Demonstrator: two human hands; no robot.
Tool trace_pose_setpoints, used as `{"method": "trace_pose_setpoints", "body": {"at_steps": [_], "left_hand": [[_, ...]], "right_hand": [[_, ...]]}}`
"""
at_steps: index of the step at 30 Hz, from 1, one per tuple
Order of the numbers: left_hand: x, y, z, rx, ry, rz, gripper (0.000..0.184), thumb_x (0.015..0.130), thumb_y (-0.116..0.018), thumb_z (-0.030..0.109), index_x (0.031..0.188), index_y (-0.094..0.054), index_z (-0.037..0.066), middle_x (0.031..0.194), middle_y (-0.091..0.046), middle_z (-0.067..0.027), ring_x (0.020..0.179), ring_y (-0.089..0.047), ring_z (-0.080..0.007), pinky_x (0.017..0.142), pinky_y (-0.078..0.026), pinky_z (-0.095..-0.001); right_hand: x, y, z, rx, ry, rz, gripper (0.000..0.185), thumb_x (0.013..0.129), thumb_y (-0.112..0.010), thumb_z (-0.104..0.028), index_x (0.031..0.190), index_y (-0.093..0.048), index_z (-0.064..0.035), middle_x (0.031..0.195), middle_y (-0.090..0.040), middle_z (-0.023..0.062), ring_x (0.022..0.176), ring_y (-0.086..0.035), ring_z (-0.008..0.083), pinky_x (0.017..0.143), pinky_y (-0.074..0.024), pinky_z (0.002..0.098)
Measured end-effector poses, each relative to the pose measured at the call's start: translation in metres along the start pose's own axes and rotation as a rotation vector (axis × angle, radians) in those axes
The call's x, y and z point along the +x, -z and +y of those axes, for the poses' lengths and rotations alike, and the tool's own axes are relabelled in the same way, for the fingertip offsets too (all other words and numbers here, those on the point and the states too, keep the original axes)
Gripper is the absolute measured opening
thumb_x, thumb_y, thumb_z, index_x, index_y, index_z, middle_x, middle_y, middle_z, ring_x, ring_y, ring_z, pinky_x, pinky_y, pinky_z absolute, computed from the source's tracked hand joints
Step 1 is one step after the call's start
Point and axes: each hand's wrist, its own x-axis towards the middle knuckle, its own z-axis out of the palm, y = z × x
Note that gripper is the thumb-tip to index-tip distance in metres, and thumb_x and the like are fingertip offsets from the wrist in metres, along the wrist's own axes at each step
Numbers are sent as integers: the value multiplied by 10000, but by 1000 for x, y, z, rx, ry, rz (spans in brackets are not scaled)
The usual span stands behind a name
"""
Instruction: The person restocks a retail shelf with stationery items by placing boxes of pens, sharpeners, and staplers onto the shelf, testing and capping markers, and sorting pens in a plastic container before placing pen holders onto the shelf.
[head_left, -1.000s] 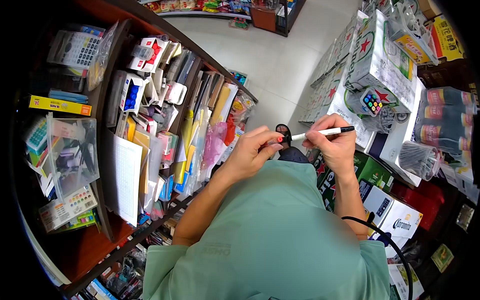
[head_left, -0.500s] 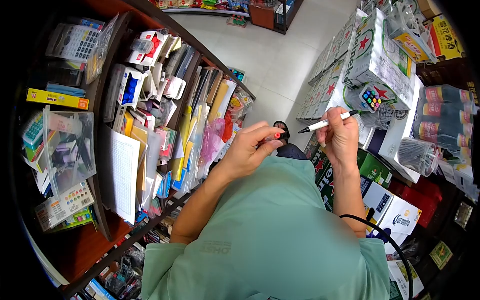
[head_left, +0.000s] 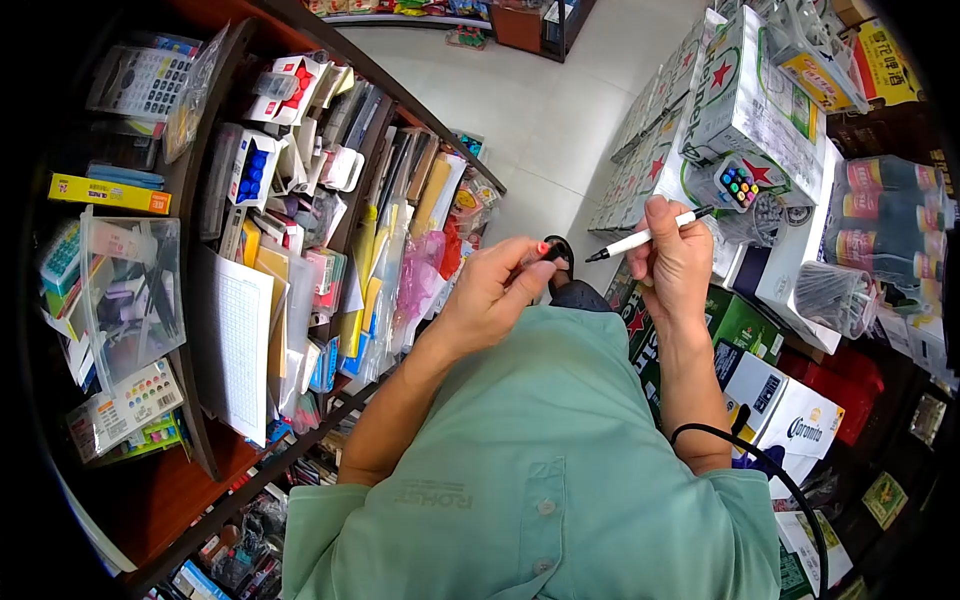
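Observation:
My left hand [head_left: 492, 292] is closed, thumb against fingers, with a small red-ended thing [head_left: 543, 247] poking out at the fingertips. Most of that thing is hidden, so I cannot tell its kind. Between thumb and fingers, my right hand [head_left: 672, 255] pinches a white marker pen [head_left: 633, 241] with black ends. Its dark pointed end faces left, towards my left hand, and the hands stay apart. Just beyond my right hand stands a clear holder of colourful-capped markers [head_left: 738, 186].
To my left, a shelf holds a notepad with a grid [head_left: 232, 350], a box of blue-capped pens [head_left: 254, 172] and a clear plastic box [head_left: 135, 290]. On my right are stacked beer cartons [head_left: 745, 95], shrink-wrapped bottles [head_left: 885, 220] and a bundle of straws [head_left: 832, 300]. Tiled floor [head_left: 500, 95] lies ahead.
My left hand's red-ended thing has shifted slightly up and left. The marker in my right hand has moved a little left and up, its tilt nearly unchanged.

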Motion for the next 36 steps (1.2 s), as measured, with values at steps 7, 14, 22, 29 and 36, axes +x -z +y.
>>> {"method": "trace_pose_setpoints", "body": {"at_steps": [7,14,22,29,36], "left_hand": [[0,-2,2,-364,96,2,155,999,-475,160,1057,-549,37,829,-549,-1,716,-453,-64,663,-368,-203],[7,2,7,42,-180,13,155,953,-537,117,1054,-611,26,844,-558,-40,783,-504,-129,728,-402,-252],[9,0,-1,-12,-316,36,165,949,-554,105,1080,-629,39,843,-549,-37,716,-510,-124,650,-420,-252],[5,-2,-2,-410,-203,90,164,949,-569,101,991,-414,71,952,-536,-90,780,-479,-106,707,-420,-245],[16,-14,12,-216,-424,355,537,711,-798,-57,959,-349,101,1058,-571,-163,702,-455,-84,771,-451,-268]], "right_hand": [[-3,-8,-2,49,40,-80,284,898,-701,-181,699,-527,-78,574,-547,40,399,-474,105,360,-330,222],[-5,-3,-7,169,206,-282,194,914,-659,-113,807,-519,-31,718,-578,99,480,-535,133,417,-425,234],[-16,-12,-30,-59,478,-386,214,888,-693,-120,824,-529,1,758,-590,115,560,-593,152,501,-495,246],[-12,-12,-11,199,122,-139,239,926,-660,-213,817,-522,-51,723,-605,74,498,-580,154,424,-483,272],[-11,-19,5,233,93,-75,246,924,-662,-222,821,-524,-47,724,-612,76,494,-579,154,410,-464,278]]}}
